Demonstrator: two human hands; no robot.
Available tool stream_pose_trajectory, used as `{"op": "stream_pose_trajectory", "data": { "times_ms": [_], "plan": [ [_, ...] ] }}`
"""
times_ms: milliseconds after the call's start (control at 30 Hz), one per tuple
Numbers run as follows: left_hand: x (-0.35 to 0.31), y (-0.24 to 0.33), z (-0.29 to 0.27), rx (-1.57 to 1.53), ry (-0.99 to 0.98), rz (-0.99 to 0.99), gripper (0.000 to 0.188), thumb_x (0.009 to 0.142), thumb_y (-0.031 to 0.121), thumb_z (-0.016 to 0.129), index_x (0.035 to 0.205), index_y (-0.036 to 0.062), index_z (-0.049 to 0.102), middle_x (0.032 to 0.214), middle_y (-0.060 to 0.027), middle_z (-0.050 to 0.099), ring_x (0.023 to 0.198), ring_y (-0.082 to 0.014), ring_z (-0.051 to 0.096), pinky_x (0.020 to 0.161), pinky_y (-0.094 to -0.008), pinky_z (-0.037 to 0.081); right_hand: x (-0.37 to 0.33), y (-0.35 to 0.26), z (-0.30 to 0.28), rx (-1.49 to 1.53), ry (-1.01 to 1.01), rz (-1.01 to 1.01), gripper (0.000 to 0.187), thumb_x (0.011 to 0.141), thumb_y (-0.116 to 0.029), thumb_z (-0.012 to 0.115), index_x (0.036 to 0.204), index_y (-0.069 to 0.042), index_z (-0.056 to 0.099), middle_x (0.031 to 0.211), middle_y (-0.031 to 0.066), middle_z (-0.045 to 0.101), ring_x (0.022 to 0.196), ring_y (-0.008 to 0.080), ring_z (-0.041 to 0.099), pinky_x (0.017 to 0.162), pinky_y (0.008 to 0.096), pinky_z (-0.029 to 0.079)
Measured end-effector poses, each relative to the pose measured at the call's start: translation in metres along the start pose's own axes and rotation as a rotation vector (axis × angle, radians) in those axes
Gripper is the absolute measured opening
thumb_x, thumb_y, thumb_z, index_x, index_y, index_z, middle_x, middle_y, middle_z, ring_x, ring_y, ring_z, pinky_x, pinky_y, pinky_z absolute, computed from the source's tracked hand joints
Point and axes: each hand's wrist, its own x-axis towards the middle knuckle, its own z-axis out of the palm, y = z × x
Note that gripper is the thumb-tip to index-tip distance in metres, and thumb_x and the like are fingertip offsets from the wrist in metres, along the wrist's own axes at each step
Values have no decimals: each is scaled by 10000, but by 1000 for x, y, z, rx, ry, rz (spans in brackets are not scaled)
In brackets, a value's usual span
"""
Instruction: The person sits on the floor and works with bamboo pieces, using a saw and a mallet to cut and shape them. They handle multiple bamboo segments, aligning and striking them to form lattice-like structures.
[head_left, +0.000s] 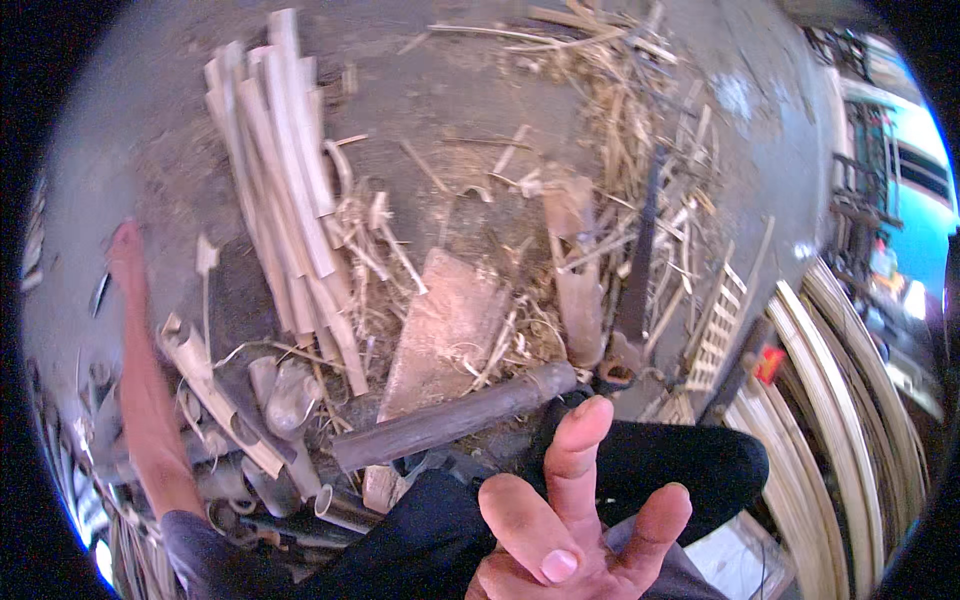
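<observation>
My left hand (126,258) is stretched out far to the left over the floor, small and somewhat blurred. Its fingers look closed, and the dark blade of a knife (100,295) sticks out beside it; the handle is hidden. Close to the camera at the bottom, my right hand (585,525) is raised with its fingers apart and bent, holding nothing. Beyond it a dark round log (455,418) lies across in front of my legs. Behind the log lies a flat pale board (445,325) dusted with shavings.
A bundle of split bamboo strips (285,170) lies at the upper left. Cut bamboo pieces (225,400) lie near my left forearm. Bamboo scraps (640,130) are heaped at the upper right, with a bamboo half-tube (578,290) beside. Long bent strips (815,400) are stacked on the right.
</observation>
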Motion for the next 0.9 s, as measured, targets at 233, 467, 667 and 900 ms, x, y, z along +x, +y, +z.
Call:
{"op": "stream_pose_trajectory", "data": {
  "times_ms": [233,467,667,900],
  "plan": [
    [-156,216,-104,-40,-144,128,437,878,423,584,992,1,586,968,-275,598,945,-422,564,811,-472,445,0,-1,-19,38,-101,240,719,948,-502,455,1503,-299,46,1155,126,402,769,169,559,660,272,514],
    [-131,166,-29,-167,26,-421,759,758,459,699,1116,-106,339,952,-274,594,894,-411,609,775,-438,482,-41,0,-33,55,-142,356,710,954,-487,454,1504,-298,47,1152,121,400,775,165,557,673,261,505],
    [-126,126,-66,-1236,-163,-831,364,792,377,689,817,45,541,668,-55,549,518,-152,482,454,-330,376,-92,-27,-19,-62,-113,408,713,954,-502,441,1502,-311,27,1148,110,401,743,151,557,596,232,469],
    [-186,230,-215,-1412,-18,-467,210,878,315,617,819,119,571,592,42,437,494,-63,400,464,-237,326,-206,-40,-4,-10,-320,358,716,954,-488,449,1502,-315,23,1150,124,400,725,152,557,518,201,439]
  ]
}}
